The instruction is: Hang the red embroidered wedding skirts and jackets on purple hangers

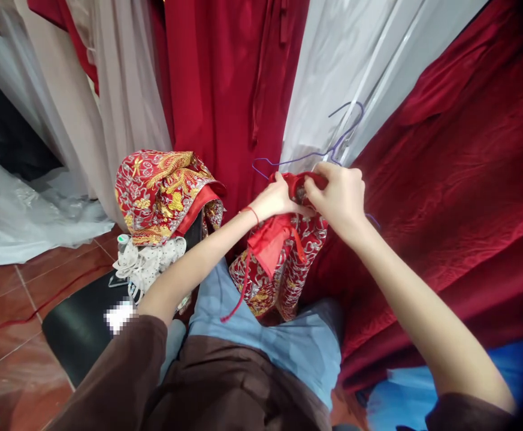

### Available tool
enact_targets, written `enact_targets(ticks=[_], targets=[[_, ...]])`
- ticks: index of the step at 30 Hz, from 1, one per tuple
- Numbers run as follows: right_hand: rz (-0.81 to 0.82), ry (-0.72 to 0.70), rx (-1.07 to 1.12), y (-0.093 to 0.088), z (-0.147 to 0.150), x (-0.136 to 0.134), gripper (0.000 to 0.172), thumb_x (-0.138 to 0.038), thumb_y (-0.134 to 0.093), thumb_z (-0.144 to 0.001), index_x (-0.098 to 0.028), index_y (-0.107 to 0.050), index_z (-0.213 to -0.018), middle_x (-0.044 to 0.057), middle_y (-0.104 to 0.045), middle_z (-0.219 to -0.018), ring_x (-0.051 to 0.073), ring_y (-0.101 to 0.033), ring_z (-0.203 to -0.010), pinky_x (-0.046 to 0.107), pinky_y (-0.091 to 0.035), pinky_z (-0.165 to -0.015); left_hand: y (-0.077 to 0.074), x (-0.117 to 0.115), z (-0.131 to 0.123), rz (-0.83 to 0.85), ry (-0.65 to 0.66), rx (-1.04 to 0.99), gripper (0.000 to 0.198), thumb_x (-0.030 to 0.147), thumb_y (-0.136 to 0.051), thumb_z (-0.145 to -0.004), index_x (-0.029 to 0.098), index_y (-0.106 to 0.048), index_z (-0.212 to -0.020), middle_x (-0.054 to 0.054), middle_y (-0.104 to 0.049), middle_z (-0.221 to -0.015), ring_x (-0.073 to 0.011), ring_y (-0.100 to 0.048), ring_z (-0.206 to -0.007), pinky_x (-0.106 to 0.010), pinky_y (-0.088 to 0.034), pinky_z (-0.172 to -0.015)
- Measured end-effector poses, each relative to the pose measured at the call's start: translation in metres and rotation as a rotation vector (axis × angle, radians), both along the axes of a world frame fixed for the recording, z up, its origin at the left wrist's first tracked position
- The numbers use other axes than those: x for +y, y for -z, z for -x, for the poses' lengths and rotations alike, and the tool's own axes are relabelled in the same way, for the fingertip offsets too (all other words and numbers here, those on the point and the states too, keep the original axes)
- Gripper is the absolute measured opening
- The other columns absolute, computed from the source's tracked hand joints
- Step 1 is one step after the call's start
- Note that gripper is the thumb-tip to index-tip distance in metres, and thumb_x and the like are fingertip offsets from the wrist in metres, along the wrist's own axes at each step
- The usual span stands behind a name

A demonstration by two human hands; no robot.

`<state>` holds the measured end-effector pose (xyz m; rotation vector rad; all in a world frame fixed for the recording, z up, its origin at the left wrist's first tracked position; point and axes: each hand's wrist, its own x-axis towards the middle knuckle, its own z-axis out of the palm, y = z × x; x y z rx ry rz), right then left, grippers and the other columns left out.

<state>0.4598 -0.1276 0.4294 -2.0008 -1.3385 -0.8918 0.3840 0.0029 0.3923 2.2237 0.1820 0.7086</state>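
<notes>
Both my hands meet at the top of a red garment with gold and white embroidery [283,263] that hangs over my lap. My left hand [277,199] pinches its red collar edge, fingers closed. My right hand [339,197] is closed on the same collar from the right. A thin purple wire hanger [315,154] sits just behind and above my hands, its hook pointing up. A red cord dangles from the garment toward my knees.
A second red and gold embroidered piece [162,191] lies piled on a black stool [81,326] to the left, with white dotted fabric [147,263] under it. Dark red, beige and white garments hang behind. A large crimson cloth [459,197] fills the right. Red floor tiles lie at lower left.
</notes>
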Motion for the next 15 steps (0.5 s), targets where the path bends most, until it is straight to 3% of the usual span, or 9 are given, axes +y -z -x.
enact_targets(ticks=[4,6,8,10,12,14,15], targets=[[-0.033,-0.148,0.036,-0.003,0.022,-0.02,0.021,-0.032,-0.056,-0.087,-0.018,-0.063,-0.072,0.001,-0.053,-0.059,0.015,-0.049,-0.057,0.029,-0.035,-0.059,-0.02,0.013,0.01,-0.113,0.172,0.248,0.027,0.025,-0.08,-0.056,0.014,-0.069,-0.078,-0.001,-0.068,-0.076,-0.0185,-0.062,-0.073,-0.029,-0.045,-0.07],[-0.033,-0.288,0.095,-0.001,0.014,-0.027,0.022,-0.037,-0.06,-0.087,-0.019,-0.065,-0.074,0.001,-0.054,-0.06,0.015,-0.052,-0.059,0.029,-0.039,-0.061,-0.024,0.018,0.021,-0.222,0.092,0.227,0.016,0.018,-0.075,-0.056,0.013,-0.068,-0.069,0.002,-0.062,-0.063,-0.0156,-0.057,-0.064,-0.027,-0.041,-0.065],[-0.05,-0.492,0.192,0.008,-0.008,-0.027,0.024,-0.045,-0.065,-0.084,-0.021,-0.067,-0.08,0.003,-0.062,-0.075,0.018,-0.059,-0.073,0.032,-0.045,-0.07,-0.025,0.026,0.031,-0.31,0.008,0.124,0.008,0.015,-0.069,-0.06,0.011,-0.069,-0.067,0.003,-0.055,-0.057,-0.0134,-0.053,-0.062,-0.026,-0.036,-0.063],[-0.094,-0.7,0.346,0.026,-0.036,-0.022,0.033,-0.054,-0.069,-0.079,-0.025,-0.069,-0.093,0.006,-0.066,-0.101,0.023,-0.062,-0.096,0.037,-0.049,-0.081,-0.023,0.036,0.037,-0.336,-0.036,-0.004,0.011,0.016,-0.063,-0.065,0.01,-0.071,-0.069,0.004,-0.051,-0.057,-0.0123,-0.05,-0.063,-0.025,-0.034,-0.063],[-0.111,-0.817,0.56,0.055,-0.062,-0.013,0.056,-0.064,-0.068,-0.075,-0.031,-0.061,-0.119,0.008,-0.063,-0.119,0.025,-0.06,-0.109,0.042,-0.051,-0.086,-0.02,0.05,0.039,-0.315,-0.091,-0.122,0.015,0.018,-0.059,-0.068,0.01,-0.071,-0.071,0.004,-0.049,-0.057,-0.0115,-0.048,-0.063,-0.024,-0.031,-0.062],[0.041,-0.862,0.761,0.09,-0.078,-0.001,0.085,-0.067,-0.074,-0.067,-0.032,-0.045,-0.139,0.009,-0.061,-0.124,0.026,-0.061,-0.108,0.044,-0.053,-0.083,-0.018,0.063,0.037,-0.264,-0.144,-0.202,0.016,0.018,-0.057,-0.068,0.01,-0.07,-0.07,0.004,-0.047,-0.058,-0.0108,-0.046,-0.062,-0.024,-0.03,-0.061],[0.15,-0.817,0.826,0.109,-0.083,0.006,0.099,-0.062,-0.081,-0.06,-0.03,-0.039,-0.144,0.01,-0.062,-0.121,0.027,-0.062,-0.105,0.044,-0.054,-0.082,-0.017,0.068,0.034,-0.228,-0.162,-0.228,0.016,0.018,-0.056,-0.067,0.01,-0.07,-0.069,0.004,-0.047,-0.058,-0.0107,-0.046,-0.062,-0.024,-0.031,-0.061]])
